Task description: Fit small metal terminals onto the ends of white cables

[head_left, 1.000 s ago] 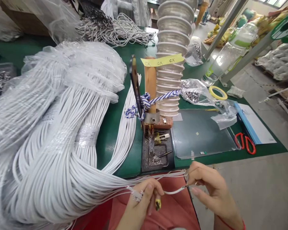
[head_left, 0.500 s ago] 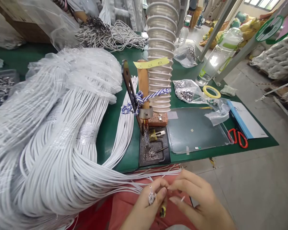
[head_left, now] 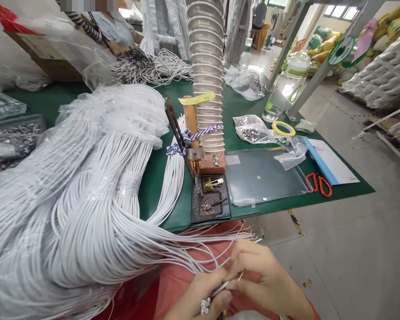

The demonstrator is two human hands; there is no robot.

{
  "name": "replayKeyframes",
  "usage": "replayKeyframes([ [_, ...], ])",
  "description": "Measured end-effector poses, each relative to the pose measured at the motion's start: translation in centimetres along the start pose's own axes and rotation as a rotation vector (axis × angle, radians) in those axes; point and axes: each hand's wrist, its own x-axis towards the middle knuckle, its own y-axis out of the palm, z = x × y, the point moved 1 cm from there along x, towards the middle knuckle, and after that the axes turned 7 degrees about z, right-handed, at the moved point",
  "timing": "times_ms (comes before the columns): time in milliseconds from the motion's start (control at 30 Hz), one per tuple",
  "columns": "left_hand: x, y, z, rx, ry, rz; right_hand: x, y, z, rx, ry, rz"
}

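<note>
In the head view my left hand (head_left: pixel 200 295) is closed around a small cluster of white tube-like ends (head_left: pixel 205 306). It also grips a white cable (head_left: pixel 222 286) between thumb and forefinger. Beside it, my right hand (head_left: pixel 262 275) pinches the tip of that cable, where a thin pale strand sticks up. A small yellow item shows partly under the left hand; I cannot make out what it is. Many white cables (head_left: pixel 173 240) run from the left across the red-clad lap, their free ends lying just above my hands.
A soldering iron (head_left: pixel 194 146) stands tip-down, tied with cord, over a dark tray (head_left: pixel 211 213). Beside it are a ribbed clear hose (head_left: pixel 206 53), a brick (head_left: pixel 213 164), a clear mat (head_left: pixel 263 178) and red-handled scissors (head_left: pixel 320 184). A person (head_left: pixel 113 29) sits across the table.
My right hand has come in closer, its fingers now closed on the cable end. The cable in the left hand is now visible. The camera view has shifted slightly.
</note>
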Motion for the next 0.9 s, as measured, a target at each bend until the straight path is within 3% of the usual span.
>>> replayKeyframes([
  [200,-0.4,0.0,1.7,-0.047,-0.056,-0.044,-0.2,0.1,-0.5,0.068,0.007,0.038],
  [433,0.6,-0.3,1.9,-0.028,0.064,0.035,0.2,0.6,-1.1,0.126,0.008,-0.001],
  [633,0.5,-1.2,0.5,0.066,0.057,-0.127,0.9,0.4,-1.3,0.141,0.071,-0.104],
  [767,0.3,-1.6,-0.3,0.153,0.096,-0.246,1.4,0.6,-1.2,0.154,0.111,-0.060],
  [900,0.1,-1.7,-0.4,0.251,0.103,-0.261,1.3,0.7,-1.0,0.162,0.116,-0.047],
])
